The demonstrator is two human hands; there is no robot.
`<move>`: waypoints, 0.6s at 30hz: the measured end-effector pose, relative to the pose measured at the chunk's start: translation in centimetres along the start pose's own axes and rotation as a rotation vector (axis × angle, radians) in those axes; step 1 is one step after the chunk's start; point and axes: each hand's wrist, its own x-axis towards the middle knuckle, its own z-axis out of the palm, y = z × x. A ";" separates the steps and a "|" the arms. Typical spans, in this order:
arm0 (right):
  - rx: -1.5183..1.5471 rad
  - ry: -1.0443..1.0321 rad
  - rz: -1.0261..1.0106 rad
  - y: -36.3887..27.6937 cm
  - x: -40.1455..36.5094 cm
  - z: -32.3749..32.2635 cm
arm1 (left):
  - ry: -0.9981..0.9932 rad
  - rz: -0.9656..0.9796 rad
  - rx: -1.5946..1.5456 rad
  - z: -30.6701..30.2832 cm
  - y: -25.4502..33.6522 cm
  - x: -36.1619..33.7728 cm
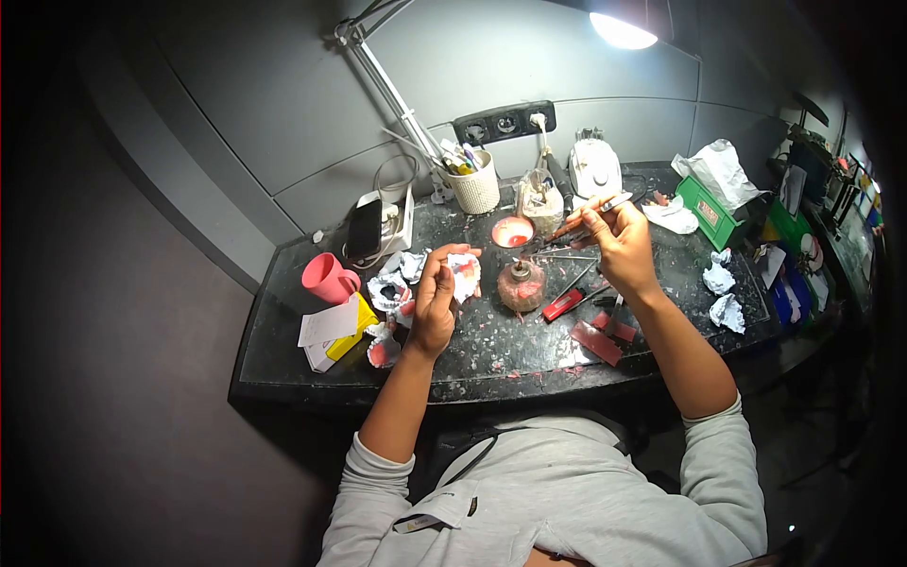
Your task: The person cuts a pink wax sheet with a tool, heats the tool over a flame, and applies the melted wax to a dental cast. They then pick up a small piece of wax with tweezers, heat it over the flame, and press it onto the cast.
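Observation:
My left hand (436,304) is closed around a white plaster dental cast (464,275) with pink wax on it, raised over the bench. My right hand (624,248) pinches a slim wax knife (571,228) with a brown handle and a shiny metal end (617,201) above the fingers. Between the hands stands a glass spirit burner (521,286); no flame shows clearly. Behind it sits a small round dish of pink wax (513,232). Several more plaster casts (386,291), some with pink wax, lie beside my left hand.
Pink wax sheets (597,342) and a red-handled tool (564,304) lie near the front edge. A pink mug (330,278), yellow box (351,331) and phone (365,230) are at left. A pen cup (474,184) and green box (706,213) stand behind; crumpled white pieces (727,313) lie right.

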 end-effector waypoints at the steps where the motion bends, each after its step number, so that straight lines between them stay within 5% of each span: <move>1: 0.027 0.006 0.019 0.2 0.0 0.0 | -0.024 -0.017 0.006 -0.2 -0.2 -0.1; 10: 0.033 0.000 0.023 0.2 0.0 -0.1 | -0.014 -0.174 0.087 0.3 1.0 -0.3; 18: 0.101 -0.057 0.067 0.0 -0.4 0.4 | 0.027 -0.091 0.161 0.6 1.2 -0.3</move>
